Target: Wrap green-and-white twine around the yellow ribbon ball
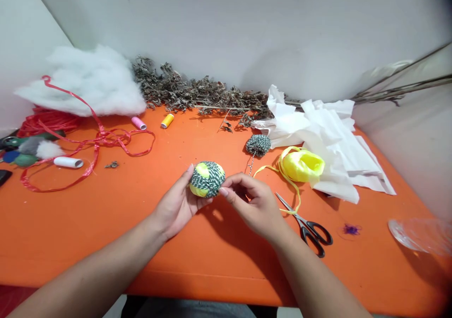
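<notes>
Left hand (175, 205) cupping a twine-wrapped yellow ball (206, 179), right hand (252, 205) half-closed against it, clear plastic container (420, 235) on orange table (106, 242)

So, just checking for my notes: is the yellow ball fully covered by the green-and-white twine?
No: yellow patches show between the strands of twine on the ball in the left hand.

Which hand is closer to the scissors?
Right. The right hand is just left of the black-handled scissors, not touching them. The left hand is much farther away, on the other side of the twine-wrapped ball.
</notes>
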`<state>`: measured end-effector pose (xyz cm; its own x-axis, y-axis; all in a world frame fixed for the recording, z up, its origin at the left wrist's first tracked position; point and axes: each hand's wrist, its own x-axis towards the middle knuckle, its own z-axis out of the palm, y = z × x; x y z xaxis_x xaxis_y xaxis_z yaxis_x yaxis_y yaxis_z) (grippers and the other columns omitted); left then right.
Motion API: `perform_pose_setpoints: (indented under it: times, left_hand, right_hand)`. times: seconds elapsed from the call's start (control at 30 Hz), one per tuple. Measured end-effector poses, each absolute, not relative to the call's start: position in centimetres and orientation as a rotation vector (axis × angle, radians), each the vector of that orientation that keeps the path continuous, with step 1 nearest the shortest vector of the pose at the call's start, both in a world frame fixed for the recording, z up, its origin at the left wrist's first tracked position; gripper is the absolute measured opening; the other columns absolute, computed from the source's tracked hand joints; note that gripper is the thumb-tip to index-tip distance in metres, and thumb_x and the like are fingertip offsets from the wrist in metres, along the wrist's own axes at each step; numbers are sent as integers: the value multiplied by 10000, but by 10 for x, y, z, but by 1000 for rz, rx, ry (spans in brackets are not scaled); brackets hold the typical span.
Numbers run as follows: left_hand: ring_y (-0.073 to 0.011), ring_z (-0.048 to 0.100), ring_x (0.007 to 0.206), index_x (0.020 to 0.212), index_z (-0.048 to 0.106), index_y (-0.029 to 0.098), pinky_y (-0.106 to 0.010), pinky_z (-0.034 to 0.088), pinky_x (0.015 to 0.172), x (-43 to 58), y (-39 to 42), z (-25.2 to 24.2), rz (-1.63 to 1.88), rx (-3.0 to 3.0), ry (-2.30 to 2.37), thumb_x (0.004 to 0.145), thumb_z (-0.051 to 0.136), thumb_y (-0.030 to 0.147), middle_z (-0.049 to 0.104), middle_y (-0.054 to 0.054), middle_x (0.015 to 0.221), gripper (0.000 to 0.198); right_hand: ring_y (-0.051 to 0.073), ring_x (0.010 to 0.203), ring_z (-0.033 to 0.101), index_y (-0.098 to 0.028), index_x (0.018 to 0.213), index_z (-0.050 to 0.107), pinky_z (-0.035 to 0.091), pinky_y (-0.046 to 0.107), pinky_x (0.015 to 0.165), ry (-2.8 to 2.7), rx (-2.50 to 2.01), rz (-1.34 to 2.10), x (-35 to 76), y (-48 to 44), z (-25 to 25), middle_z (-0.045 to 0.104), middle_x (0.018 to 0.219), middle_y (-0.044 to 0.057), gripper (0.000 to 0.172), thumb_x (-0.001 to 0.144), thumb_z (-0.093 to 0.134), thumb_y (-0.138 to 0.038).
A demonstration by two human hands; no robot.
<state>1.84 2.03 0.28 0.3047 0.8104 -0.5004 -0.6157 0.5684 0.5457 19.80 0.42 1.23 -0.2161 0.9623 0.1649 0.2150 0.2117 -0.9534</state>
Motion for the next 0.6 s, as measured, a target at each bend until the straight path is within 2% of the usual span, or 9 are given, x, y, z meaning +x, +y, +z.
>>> perform_pose_setpoints:
  times: [0.1,0.17,0.23,0.3,0.4,0.6]
  left_hand:
    - [-155,710,761,1096,710,139,-234,627,625,17,19,3,953,268,812,997,532,405,756,-110,1025,335]
    - [-175,721,833,1129,701,150,-254,641,684,16,17,2,951,325,772,939,633,424,748,-112,1078,341]
    - [-181,723,900,1166,693,175,-249,641,746,15,14,0,947,397,750,842,770,361,741,-95,1114,382]
    - [-165,721,917,1178,691,195,-222,633,773,14,13,-2,949,426,756,791,824,268,739,-74,1120,417]
    - [-150,723,893,1154,700,185,-210,632,768,13,13,-3,956,368,773,844,766,265,743,-76,1116,327]
    - [-173,733,863,1126,696,152,-269,644,764,13,15,1,948,287,769,916,665,286,753,-110,1097,251]
  right_hand:
    - [130,654,596,-193,867,672,466,245,570,-1599,-1138,1068,197,4,12,685,766,20,115,911,680,-299]
    - [128,651,594,-192,856,671,468,246,572,-1586,-1140,1057,197,4,12,686,766,19,112,904,686,-291]
    - [126,652,599,-192,854,673,473,245,577,-1572,-1129,1072,197,4,12,686,762,16,107,901,693,-285]
    - [129,670,617,-193,878,681,485,248,593,-1561,-1113,1089,197,4,11,697,776,17,90,902,695,-278]
    - [144,724,649,-198,917,698,507,262,629,-1572,-1118,1071,199,5,10,723,829,32,80,912,689,-277]
    - [163,723,661,-203,915,706,524,282,633,-1601,-1151,1028,196,3,8,736,834,45,109,918,687,-310]
